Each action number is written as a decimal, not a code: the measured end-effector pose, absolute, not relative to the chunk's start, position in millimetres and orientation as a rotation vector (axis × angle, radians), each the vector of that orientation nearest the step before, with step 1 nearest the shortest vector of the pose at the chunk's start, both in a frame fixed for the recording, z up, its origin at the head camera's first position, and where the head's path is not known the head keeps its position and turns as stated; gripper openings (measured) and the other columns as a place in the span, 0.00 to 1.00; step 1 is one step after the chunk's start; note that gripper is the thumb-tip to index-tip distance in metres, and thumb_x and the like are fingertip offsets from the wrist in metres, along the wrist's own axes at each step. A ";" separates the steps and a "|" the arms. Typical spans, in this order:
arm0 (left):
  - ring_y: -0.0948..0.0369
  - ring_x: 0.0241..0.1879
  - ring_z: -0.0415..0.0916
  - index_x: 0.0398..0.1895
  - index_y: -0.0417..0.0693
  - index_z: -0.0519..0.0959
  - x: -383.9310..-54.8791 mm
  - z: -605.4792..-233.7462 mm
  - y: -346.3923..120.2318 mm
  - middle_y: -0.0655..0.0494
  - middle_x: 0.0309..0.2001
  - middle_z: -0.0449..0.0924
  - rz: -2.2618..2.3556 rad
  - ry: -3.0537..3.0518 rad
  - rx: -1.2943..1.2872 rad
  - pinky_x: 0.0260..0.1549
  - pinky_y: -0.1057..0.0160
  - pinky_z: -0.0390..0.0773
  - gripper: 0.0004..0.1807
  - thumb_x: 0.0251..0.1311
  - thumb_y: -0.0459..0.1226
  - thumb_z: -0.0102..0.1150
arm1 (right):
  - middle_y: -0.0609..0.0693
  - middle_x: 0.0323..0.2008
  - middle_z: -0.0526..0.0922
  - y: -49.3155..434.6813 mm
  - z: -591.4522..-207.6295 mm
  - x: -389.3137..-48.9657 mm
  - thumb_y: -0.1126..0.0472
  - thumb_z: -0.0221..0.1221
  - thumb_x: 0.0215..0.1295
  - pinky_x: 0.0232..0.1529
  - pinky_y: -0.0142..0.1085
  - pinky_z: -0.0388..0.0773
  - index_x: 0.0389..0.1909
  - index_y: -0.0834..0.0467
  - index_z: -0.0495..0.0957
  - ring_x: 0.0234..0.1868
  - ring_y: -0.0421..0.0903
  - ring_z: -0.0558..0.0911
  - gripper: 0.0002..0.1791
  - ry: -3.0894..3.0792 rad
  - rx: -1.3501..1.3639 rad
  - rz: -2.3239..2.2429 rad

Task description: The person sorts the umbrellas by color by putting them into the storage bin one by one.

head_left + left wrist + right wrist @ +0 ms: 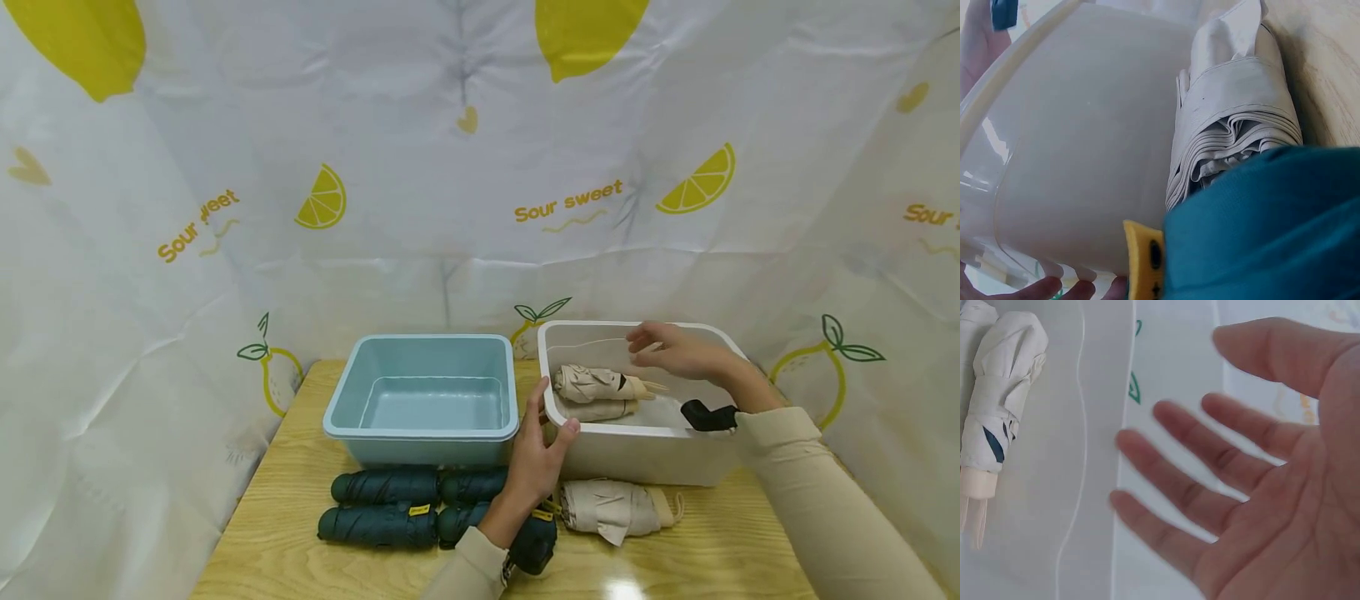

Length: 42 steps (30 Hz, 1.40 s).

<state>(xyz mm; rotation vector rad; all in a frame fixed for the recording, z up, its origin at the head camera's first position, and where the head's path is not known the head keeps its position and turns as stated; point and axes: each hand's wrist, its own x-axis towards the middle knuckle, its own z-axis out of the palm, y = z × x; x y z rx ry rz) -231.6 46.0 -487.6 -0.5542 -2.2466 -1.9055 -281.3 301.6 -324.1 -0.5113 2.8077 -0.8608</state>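
Note:
My left hand [534,458] grips the front left corner of the white bin [637,454], thumb at the front and fingers along the left side. Over the inside of that bin, my right hand [686,354] hovers with fingers spread and nothing in it; its palm and fingers [1191,494] fill the right wrist view. Two folded beige umbrellas [596,383] lie in the bin's left part. Another beige umbrella [615,508] rests on the table against the bin's front, close by the left wrist. Several folded dark green umbrellas [378,527] lie left of it, partly hidden by the left arm.
A light blue bin [435,434] with nothing inside stands left of the white one, behind the green umbrellas. The wooden table [270,500] ends at a white curtain [420,275] printed with lemons, which hangs close behind and on both sides.

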 end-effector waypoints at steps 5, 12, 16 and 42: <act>0.51 0.67 0.71 0.82 0.72 0.49 -231.1 -487.4 46.4 0.43 0.71 0.67 -1.899 -2.243 -0.555 0.59 0.38 0.73 0.40 0.72 0.54 0.54 | 0.58 0.55 0.83 305.4 -321.4 -243.0 0.62 0.57 0.76 0.51 0.37 0.81 0.61 0.62 0.75 0.54 0.51 0.85 0.17 2.972 -0.750 -1.001; 0.51 0.68 0.70 0.82 0.72 0.49 -231.8 -487.4 45.6 0.44 0.72 0.67 -1.883 -2.254 -0.547 0.59 0.41 0.73 0.40 0.72 0.54 0.54 | 0.32 0.50 0.81 319.9 -344.1 -194.4 0.71 0.57 0.73 0.47 0.21 0.78 0.59 0.61 0.76 0.51 0.25 0.81 0.16 3.019 -0.839 -1.291; 0.52 0.69 0.70 0.82 0.74 0.49 -231.9 -487.1 44.2 0.45 0.72 0.67 -1.872 -2.264 -0.538 0.59 0.43 0.73 0.40 0.72 0.54 0.54 | 0.34 0.49 0.83 326.1 -359.7 -171.5 0.74 0.57 0.71 0.47 0.20 0.78 0.56 0.64 0.76 0.49 0.27 0.82 0.15 3.022 -0.800 -1.418; 0.50 0.68 0.70 0.82 0.73 0.49 -230.7 -487.2 46.0 0.42 0.71 0.68 -1.883 -2.251 -0.559 0.57 0.41 0.75 0.40 0.72 0.53 0.54 | 0.55 0.55 0.80 317.3 -511.4 -137.1 0.65 0.70 0.62 0.44 0.32 0.79 0.58 0.57 0.79 0.55 0.21 0.71 0.23 3.085 -0.457 -1.244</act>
